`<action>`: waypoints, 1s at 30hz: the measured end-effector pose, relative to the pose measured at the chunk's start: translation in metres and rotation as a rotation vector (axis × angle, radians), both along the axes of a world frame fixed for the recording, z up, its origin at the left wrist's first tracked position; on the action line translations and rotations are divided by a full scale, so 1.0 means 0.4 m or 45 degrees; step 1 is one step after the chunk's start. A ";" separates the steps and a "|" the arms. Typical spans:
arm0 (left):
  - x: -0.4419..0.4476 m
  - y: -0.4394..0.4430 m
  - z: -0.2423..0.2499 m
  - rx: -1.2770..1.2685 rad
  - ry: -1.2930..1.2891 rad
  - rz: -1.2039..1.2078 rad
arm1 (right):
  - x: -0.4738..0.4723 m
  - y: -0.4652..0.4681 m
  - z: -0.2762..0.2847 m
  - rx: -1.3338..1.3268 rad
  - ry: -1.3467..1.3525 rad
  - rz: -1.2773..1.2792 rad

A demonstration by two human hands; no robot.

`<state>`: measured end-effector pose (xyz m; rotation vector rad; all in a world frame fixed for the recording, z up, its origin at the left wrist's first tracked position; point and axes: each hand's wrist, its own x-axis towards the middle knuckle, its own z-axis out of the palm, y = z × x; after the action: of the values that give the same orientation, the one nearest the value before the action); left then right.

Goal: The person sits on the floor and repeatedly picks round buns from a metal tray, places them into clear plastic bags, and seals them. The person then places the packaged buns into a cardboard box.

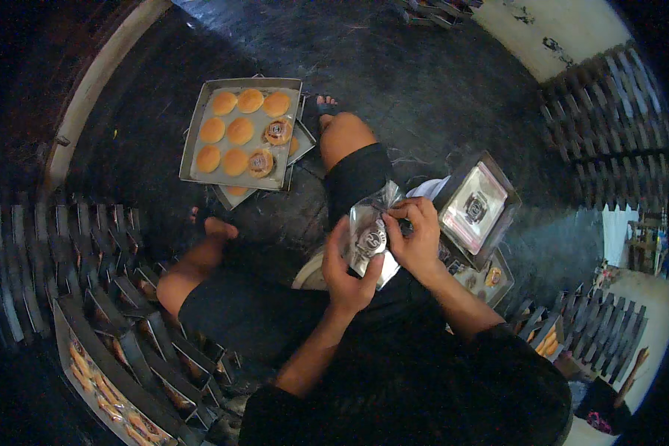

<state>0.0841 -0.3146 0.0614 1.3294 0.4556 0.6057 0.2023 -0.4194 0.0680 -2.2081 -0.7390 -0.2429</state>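
Between my hands is a clear plastic bag with a dark printed emblem. My left hand grips its lower part, with the thumb across the front. The fingers of my right hand pinch the bag near its gathered upper end. I cannot tell whether anything is inside it. Ahead and to the left, a metal baking tray holds several round golden buns. Two buns at its right side sit in printed clear bags. To the right of my right hand, a metal box holds a stack of printed bags.
More trays lie beneath the bun tray, turned at an angle. Stacked dark trays with packed bread stand at left; other stacks line the right. Below the box sits a tray with a bagged item. My bare legs extend over the dark floor.
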 end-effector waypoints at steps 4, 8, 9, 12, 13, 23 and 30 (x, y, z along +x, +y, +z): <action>-0.019 0.004 -0.061 -0.249 0.345 0.223 | 0.019 -0.021 0.015 0.006 -0.015 0.037; -0.024 0.018 -0.086 -0.310 0.497 0.272 | 0.125 -0.163 -0.027 0.055 0.063 -0.029; -0.019 0.017 -0.076 -0.337 0.538 0.254 | 0.182 -0.239 -0.053 -0.034 -0.026 -0.101; -0.007 0.029 -0.068 -0.384 0.446 0.259 | 0.327 -0.518 -0.140 -0.562 -0.126 -0.158; -0.013 0.041 -0.086 -0.346 0.421 0.247 | 0.343 -0.581 -0.180 -0.644 -0.103 -0.225; -0.051 0.176 0.029 0.084 0.289 -0.041 | 0.043 -0.033 0.060 0.468 1.249 0.373; -0.060 0.133 0.029 -0.242 0.340 0.254 | 0.020 -0.049 0.044 0.264 1.009 0.137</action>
<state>0.0600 -0.2613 0.0729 1.1946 0.8516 0.5352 0.2103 -0.4389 0.0856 -1.8324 -0.3584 0.5605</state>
